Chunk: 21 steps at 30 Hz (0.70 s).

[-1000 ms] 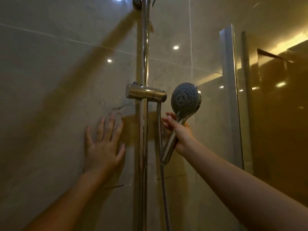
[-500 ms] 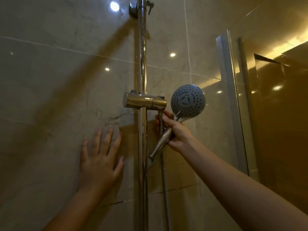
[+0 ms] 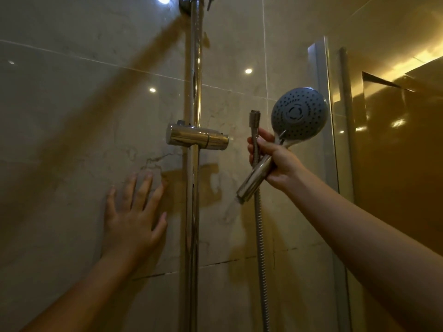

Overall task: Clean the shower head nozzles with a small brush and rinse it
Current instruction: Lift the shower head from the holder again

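Two bare forearms reach in from the lower edge, the left from 7 o'clock and the right from 4 o'clock. The left hand (image 3: 134,219) lies flat on the wall (image 3: 72,140) with its fingers straight and spread, holding nothing. It sits at 8 o'clock from the frame's middle, near the rail (image 3: 194,212) on its 9 o'clock side and not touching it.

The right hand (image 3: 275,159) is higher, at about 3 o'clock from the middle. Its fingers are curled round the chrome handle (image 3: 253,182) of the shower head (image 3: 299,113). The head rises from the fist toward 1 o'clock, and its round grey face, dotted with rings of dark nozzles, is turned to the camera. The handle's open lower end points to 7 o'clock and hangs free in the air.

The hose (image 3: 260,236) runs straight up from 6 o'clock and passes under the same curled fingers. It ends in a nut (image 3: 254,118) that stands above the hand at 12 o'clock, apart from the handle's end.

Behind, the rail runs from top to bottom and carries a chrome holder (image 3: 196,137) at 9 o'clock from the right hand, apart from the shower head. Farther back lie the glossy marbled tiles with spots of reflected light — and at 3 o'clock a glass panel (image 3: 395,188) glows amber.
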Tool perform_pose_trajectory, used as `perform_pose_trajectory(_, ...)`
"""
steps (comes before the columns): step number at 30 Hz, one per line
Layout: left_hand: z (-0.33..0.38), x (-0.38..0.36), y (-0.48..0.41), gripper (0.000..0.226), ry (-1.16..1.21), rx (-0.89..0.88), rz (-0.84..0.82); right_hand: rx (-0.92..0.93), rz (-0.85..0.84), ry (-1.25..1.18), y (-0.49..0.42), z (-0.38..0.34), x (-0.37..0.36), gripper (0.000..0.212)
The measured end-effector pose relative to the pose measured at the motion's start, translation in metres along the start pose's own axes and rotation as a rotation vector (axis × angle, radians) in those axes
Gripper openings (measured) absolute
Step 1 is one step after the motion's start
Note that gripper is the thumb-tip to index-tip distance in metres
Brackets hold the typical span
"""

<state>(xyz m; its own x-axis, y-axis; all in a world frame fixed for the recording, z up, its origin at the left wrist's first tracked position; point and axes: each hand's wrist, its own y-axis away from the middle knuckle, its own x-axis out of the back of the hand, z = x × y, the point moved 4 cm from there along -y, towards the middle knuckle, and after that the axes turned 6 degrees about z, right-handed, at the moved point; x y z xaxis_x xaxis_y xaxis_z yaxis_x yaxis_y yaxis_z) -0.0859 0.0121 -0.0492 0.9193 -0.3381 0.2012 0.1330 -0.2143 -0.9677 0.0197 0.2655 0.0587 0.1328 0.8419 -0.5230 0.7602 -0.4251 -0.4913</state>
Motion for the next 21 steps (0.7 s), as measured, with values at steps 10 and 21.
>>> perform_pose_trajectory(10, 0.009, 0.020, -0.008, 0.053, 0.190, 0.119, -0.093, -0.290, 0.138, 0.051, 0.088, 0.058, 0.074, 0.019)
perform_pose_trajectory(21, 0.178, 0.117, 0.074, 0.030, 0.983, 0.220, -0.162, -0.500, 0.053, 0.120, 0.197, 0.115, 0.117, 0.027)
